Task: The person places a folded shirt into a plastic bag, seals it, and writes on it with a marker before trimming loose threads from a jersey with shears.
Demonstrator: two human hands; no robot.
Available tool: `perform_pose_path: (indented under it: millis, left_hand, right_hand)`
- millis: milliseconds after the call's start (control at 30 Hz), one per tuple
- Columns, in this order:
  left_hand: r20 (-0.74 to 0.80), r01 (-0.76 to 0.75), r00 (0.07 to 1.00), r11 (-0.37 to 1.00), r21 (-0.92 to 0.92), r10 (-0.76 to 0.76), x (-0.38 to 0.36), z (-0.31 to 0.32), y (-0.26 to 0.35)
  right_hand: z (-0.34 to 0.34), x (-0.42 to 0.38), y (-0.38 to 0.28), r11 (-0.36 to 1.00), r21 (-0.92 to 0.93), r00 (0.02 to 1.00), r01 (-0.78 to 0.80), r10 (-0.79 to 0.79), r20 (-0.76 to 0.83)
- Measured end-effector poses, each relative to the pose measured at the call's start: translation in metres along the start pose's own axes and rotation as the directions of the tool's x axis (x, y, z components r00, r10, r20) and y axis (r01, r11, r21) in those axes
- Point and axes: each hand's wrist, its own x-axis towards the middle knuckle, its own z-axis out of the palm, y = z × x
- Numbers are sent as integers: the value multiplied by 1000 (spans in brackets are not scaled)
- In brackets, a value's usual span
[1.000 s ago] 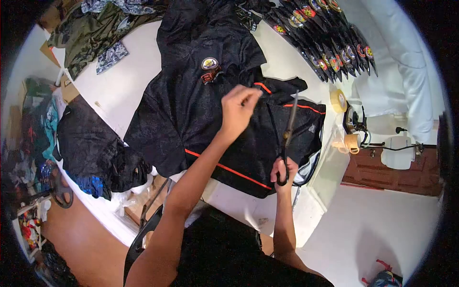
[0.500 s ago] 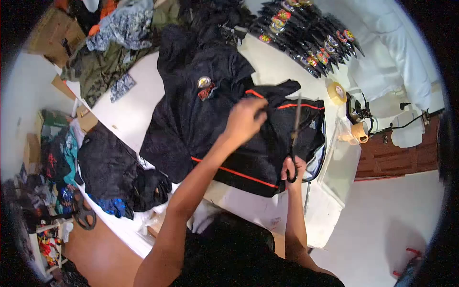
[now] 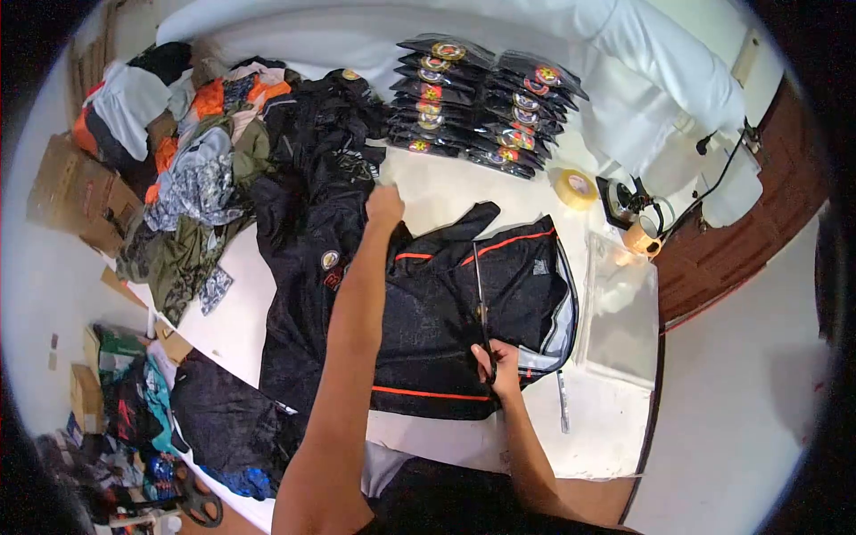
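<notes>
Seen from above, a white work surface [image 3: 446,192] is strewn with clothing. At the far left, a heap of mixed garments [image 3: 192,134], camouflage, grey and orange, spills toward the edge, and below it on the floor lie more bundles of dark cloth [image 3: 223,419]. In the middle, a black jacket with orange piping [image 3: 446,312] lies spread flat, overlapping a second black garment bearing a round badge [image 3: 331,259] to its left. The left hand [image 3: 384,206] reaches to the far side of the jacket, its fingers closed together on the fabric near the collar. The right hand [image 3: 499,364] sits at the near edge of the jacket, its fingers clamped through the handles of a pair of scissors [image 3: 481,308], whose long blades lie together and point away across the cloth. The jacket looks light, soft and limp, likely to slide and bunch, so it is best taken at a seam or hem. Farther right, rows of black packaged items with round emblems [image 3: 486,107] line the far side, then a roll of yellow tape [image 3: 575,187], a clear plastic bag [image 3: 620,308] and a tape dispenser [image 3: 635,214].
</notes>
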Motion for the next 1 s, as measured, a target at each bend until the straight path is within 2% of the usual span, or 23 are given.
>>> perform_pose_path:
  millis: [67, 133, 267, 333, 400, 433, 467, 500, 533, 600, 667, 733, 800, 867, 900, 933, 1000]
  left_hand:
    - [-321, -244, 936, 926, -287, 147, 40, -10, -15]
    - [-522, -423, 846, 734, -532, 110, 46, -63, -7]
    - [-585, -517, 809, 412, -751, -52, -5, -163, -8]
    - [-425, -363, 871, 260, -895, -246, -65, -196, -12]
    - [-309, -223, 922, 332, -916, -234, -121, -191, -46]
    - [-286, -186, 952, 548, -815, -104, -144, -176, -70]
    - [-235, -210, 969, 747, -631, 74, -159, -149, -101]
    - [-132, -258, 966, 878, -403, 224, -174, -131, -123]
    - [223, -104, 965, 983, -152, 137, -192, -138, -117]
    - [205, -131, 967, 986, -106, 150, -197, -120, -117]
    - [0, -98, 995, 979, -181, 100, -185, -125, -79]
    - [-138, -204, 975, 953, -224, 176, -149, -114, -50]
    - [-185, -365, 928, 893, -262, 325, -102, -89, -29]
    - [-158, -420, 907, 872, -251, 391, -60, -54, -16]
    - [-45, -373, 927, 913, -165, 371, -48, -49, -8]
    - [-56, -388, 921, 905, -176, 385, -38, -34, -8]
    - [-54, -336, 941, 941, -40, 334, -10, 2, -17]
  right_hand:
    - [0, -1, -5, 999, 42, 1000, -17, 17, -2]
    - [-1, 0, -2, 998, 64, 1000, 5, -5, 1]
    - [-1, 0, 0, 994, 112, 1000, 16, -15, -14]
    - [-1, 0, -6, 998, 66, 1000, 10, -8, -26]
    - [-2, -1, -3, 997, 79, 1000, 4, -2, -23]
    - [-1, -1, -5, 996, 83, 999, 25, -23, -23]
    - [-2, 0, -2, 995, 95, 999, 29, -28, -17]
    - [-2, 0, -2, 994, 105, 1000, 22, -21, -13]
    - [-2, 0, -4, 994, 110, 1000, 12, -12, -4]
    - [-2, 0, -4, 990, 140, 1000, 30, -31, 4]
    - [0, 0, -6, 991, 133, 1000, 0, 2, -13]
    - [-1, 2, -1, 988, 151, 1000, 30, -29, -8]
    - [-1, 1, -3, 988, 152, 999, 33, -33, -4]
    - [0, 0, -3, 989, 129, 998, 66, -66, -11]
    - [0, 0, -3, 993, 108, 999, 47, -46, -16]
    - [-1, 0, -2, 997, 66, 999, 28, -26, -19]
    - [-1, -3, -12, 997, 83, 1000, -12, 13, -11]
